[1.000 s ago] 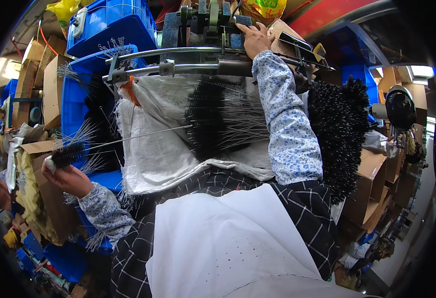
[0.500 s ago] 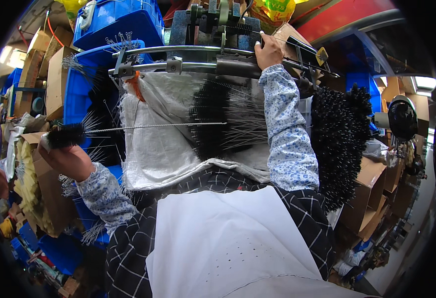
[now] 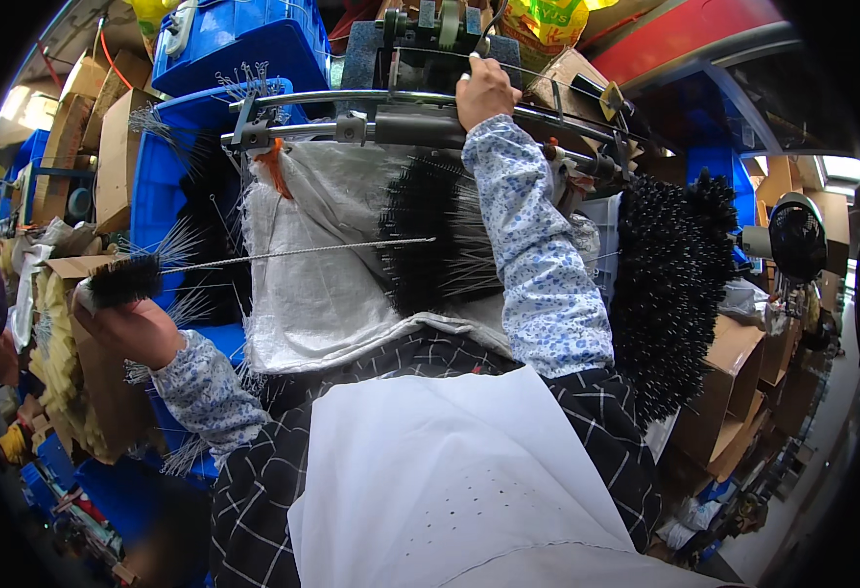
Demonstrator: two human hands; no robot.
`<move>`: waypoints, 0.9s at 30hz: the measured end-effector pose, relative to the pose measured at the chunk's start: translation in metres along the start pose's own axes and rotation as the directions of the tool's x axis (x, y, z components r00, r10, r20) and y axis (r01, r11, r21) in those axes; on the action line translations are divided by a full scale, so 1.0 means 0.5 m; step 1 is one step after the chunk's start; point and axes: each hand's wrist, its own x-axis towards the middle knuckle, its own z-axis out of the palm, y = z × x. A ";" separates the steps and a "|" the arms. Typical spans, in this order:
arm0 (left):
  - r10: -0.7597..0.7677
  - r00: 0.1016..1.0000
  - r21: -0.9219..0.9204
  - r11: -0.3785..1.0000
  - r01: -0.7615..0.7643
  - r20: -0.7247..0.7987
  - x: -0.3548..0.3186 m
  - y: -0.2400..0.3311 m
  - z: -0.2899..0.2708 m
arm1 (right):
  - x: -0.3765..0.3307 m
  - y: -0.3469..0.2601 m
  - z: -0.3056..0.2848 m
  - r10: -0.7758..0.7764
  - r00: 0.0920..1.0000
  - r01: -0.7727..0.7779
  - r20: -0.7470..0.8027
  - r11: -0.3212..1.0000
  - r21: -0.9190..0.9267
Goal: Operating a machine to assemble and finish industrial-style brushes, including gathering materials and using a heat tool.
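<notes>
On the left, my left hand (image 3: 128, 328) is closed on the bristle end of a black twisted-wire brush (image 3: 124, 282). Its bare twisted stem points right across a white cloth sack (image 3: 312, 284) in front of me. My right hand (image 3: 487, 93) is at the far side, over the machine's bars, with its fingertips pinched on a thin wire (image 3: 538, 74) that runs across the machine (image 3: 420, 64). A pile of black wire brushes (image 3: 418, 220) lies on the sack, partly behind my right sleeve.
A blue bin (image 3: 156, 196) with dark brushes and loose wires stands left of the sack. A large heap of black brushes (image 3: 670, 284) rises on the right, with a black fan (image 3: 798, 235) and cardboard boxes (image 3: 729, 392) beyond. Metal rails (image 3: 312, 129) cross in front of the machine.
My right hand has moved left along the machine. The black brush seen beside it earlier no longer shows there, and a thin wire now spans that place. My left hand barely moved.
</notes>
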 end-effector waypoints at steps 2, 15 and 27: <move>-0.156 0.988 -0.210 0.965 0.157 0.022 -0.001 0.022 0.014 | 0.000 -0.021 0.004 -0.005 0.999 0.006 0.041 1.000 -0.017; -0.611 0.666 -0.848 -0.018 0.529 0.429 -0.005 0.103 0.053 | 0.047 0.181 -0.066 0.025 0.980 -0.047 0.197 0.993 0.108; -0.085 0.670 -0.671 -0.200 0.714 0.738 -0.037 0.320 0.115 | 0.051 0.269 -0.217 -0.176 0.867 0.177 0.466 0.983 0.041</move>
